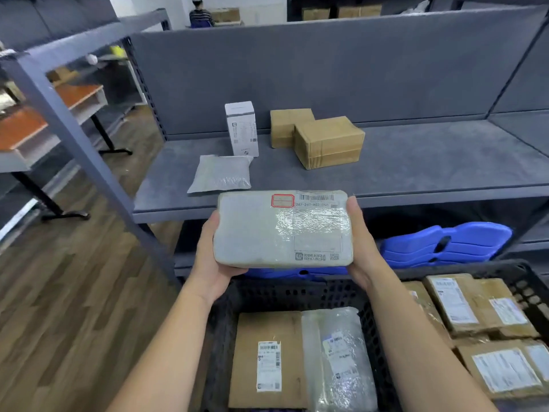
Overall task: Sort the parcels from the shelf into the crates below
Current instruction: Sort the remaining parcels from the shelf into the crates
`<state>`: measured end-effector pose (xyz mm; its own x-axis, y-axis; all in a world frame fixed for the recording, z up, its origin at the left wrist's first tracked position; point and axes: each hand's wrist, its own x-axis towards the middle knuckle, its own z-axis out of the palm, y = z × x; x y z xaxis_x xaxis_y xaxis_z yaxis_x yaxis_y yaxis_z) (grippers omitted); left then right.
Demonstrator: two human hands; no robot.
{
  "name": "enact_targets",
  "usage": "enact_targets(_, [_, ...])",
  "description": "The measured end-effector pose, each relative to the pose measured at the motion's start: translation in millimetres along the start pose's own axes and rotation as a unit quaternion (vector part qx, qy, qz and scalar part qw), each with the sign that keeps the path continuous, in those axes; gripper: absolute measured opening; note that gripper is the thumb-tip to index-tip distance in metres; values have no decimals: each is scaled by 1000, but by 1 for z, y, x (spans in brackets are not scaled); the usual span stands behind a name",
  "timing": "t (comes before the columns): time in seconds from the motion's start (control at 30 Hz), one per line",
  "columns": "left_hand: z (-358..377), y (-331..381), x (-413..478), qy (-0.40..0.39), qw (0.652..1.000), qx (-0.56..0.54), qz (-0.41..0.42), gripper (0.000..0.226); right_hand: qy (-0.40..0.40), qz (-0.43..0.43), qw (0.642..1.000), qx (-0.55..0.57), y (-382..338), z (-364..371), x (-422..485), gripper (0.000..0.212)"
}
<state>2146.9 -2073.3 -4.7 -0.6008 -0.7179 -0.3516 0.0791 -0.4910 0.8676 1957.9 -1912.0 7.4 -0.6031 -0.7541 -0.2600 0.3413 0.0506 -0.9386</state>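
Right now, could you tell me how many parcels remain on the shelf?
4: white upright box, grey mailer before it, and two brown cartons, rear and front, touching. None seems hidden.

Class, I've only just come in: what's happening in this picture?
A person is sorting parcels. Both hands, left and right, hold a grey wrapped parcel by its ends, over a black crate that already holds a cardboard box and a plastic-wrapped packet. Four parcels wait on the shelf.
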Motion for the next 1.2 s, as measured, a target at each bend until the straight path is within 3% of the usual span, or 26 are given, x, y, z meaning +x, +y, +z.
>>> enact_targets(0.2, [-39, -3, -19, -29, 999, -25, -25, 52, 36, 8, 999, 13, 14, 31, -35, 74])
enact_targets(0.43, [-63, 3, -39, -82, 996, 17, 11, 42, 50, 3, 998, 32, 21, 44, -66, 72])
enact_targets(0.77, [-64, 7, -53, -63, 997, 15, 33, 50, 2, 4, 1000, -7, 21, 48, -73, 74])
enact_targets(1.0, [-56, -11, -67, -64, 996, 67, 12, 62, -66, 26, 997, -35, 17, 8, -71, 78])
enact_targets(1.1, [-48, -9, -72, -64, 994, 75, 42, 64, -93, 35, 994, -43, 21, -10, -68, 75])
enact_targets(1.2, [-33, -11, -71, -45, 988, 64, 137, 61, -100, 48, 993, -34, 22, -16, -61, 77])
